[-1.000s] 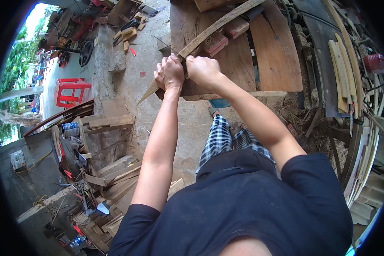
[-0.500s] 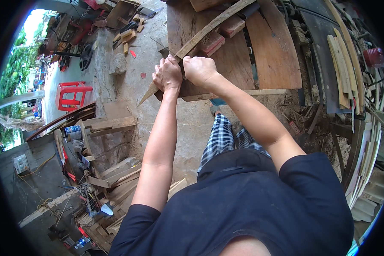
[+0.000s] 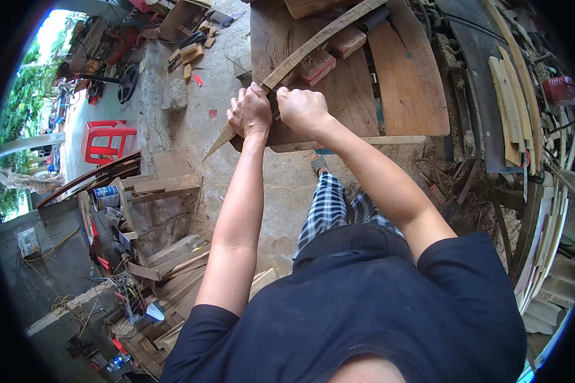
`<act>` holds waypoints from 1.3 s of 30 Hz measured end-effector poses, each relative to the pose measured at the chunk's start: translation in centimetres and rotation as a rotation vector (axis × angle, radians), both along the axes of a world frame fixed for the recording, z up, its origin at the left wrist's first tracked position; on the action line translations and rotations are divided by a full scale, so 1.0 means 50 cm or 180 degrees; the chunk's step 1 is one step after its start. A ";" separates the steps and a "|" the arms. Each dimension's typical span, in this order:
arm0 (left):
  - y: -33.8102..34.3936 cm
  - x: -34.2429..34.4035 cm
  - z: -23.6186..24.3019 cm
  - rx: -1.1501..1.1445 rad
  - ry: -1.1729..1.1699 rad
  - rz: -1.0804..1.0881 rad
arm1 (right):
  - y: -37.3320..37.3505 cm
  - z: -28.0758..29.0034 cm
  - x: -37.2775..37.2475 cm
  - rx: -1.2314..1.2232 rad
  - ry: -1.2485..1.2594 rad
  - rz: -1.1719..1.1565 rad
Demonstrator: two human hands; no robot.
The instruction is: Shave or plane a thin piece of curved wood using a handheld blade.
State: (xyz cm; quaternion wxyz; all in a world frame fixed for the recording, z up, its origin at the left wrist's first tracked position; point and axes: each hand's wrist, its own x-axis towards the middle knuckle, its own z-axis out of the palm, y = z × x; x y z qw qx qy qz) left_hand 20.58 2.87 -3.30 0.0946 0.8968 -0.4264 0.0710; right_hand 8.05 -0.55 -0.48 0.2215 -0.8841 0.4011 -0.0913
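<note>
A long, narrow wooden strip point(image 3: 319, 39) lies diagonally over the wooden bench top point(image 3: 409, 83), its pointed end jutting past the bench's lower left corner. My left hand point(image 3: 250, 110) is closed on the strip near that corner, fingers bent over it. Just to its right, my right hand point(image 3: 302, 110) is closed in a fist beside the strip; what it holds, if anything, is hidden under the fingers. Red-edged blocks point(image 3: 317, 65) sit beside the strip on the bench.
Wooden offcuts point(image 3: 191, 54) lie on the concrete floor point(image 3: 223, 172). A red plastic stool point(image 3: 108, 140) stands at left, above stacked boards point(image 3: 160, 185) and a can point(image 3: 105, 198). Light slats point(image 3: 511, 108) and a red container point(image 3: 559, 88) crowd the right side.
My right hand has shifted very slightly back toward my body since half a second ago. My left hand keeps its grip in the same place on the strip.
</note>
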 end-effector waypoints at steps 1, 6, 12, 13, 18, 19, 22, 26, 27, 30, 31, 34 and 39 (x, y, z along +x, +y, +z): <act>0.007 0.006 -0.002 -0.0037 -0.0022 0.0003 | 0.015 -0.002 -0.017 0.0124 -0.0104 0.0025; 0.004 -0.001 0.015 0.0064 0.0060 0.0102 | 0.056 0.038 -0.095 0.0457 0.0333 -0.0012; -0.009 -0.003 -0.005 -0.0083 -0.0132 -0.0068 | -0.015 0.017 0.005 0.0168 0.0165 -0.0044; 0.002 0.003 -0.006 -0.0133 -0.0181 -0.0063 | -0.003 0.014 0.002 0.0184 0.0164 -0.0001; 0.010 0.011 0.000 -0.0152 -0.0162 0.0086 | 0.058 0.050 -0.093 0.0431 0.0528 0.0051; 0.004 0.003 0.007 -0.0108 -0.0157 0.0038 | 0.051 0.048 -0.096 0.0334 0.0399 0.0022; -0.008 -0.002 0.001 -0.0132 -0.0120 0.0005 | -0.004 0.011 -0.026 0.0265 0.0009 0.0037; 0.001 0.008 -0.007 -0.0208 -0.0169 -0.0048 | -0.006 0.018 0.005 0.0155 0.0114 0.0034; 0.006 0.012 -0.009 -0.0224 -0.0196 -0.0059 | 0.009 0.018 -0.015 0.0240 0.0145 0.0038; 0.008 0.009 0.004 -0.0119 -0.0166 -0.0002 | 0.038 0.043 -0.066 0.0369 0.0289 0.0084; 0.007 0.008 0.004 -0.0118 -0.0160 -0.0004 | 0.039 0.048 -0.072 0.0343 0.0297 0.0068; -0.006 -0.001 0.007 -0.0121 -0.0140 -0.0017 | -0.003 0.041 -0.034 0.0203 0.0108 0.0125; 0.002 0.000 -0.006 -0.0143 -0.0104 0.0005 | -0.013 0.007 0.010 0.0104 0.0108 0.0106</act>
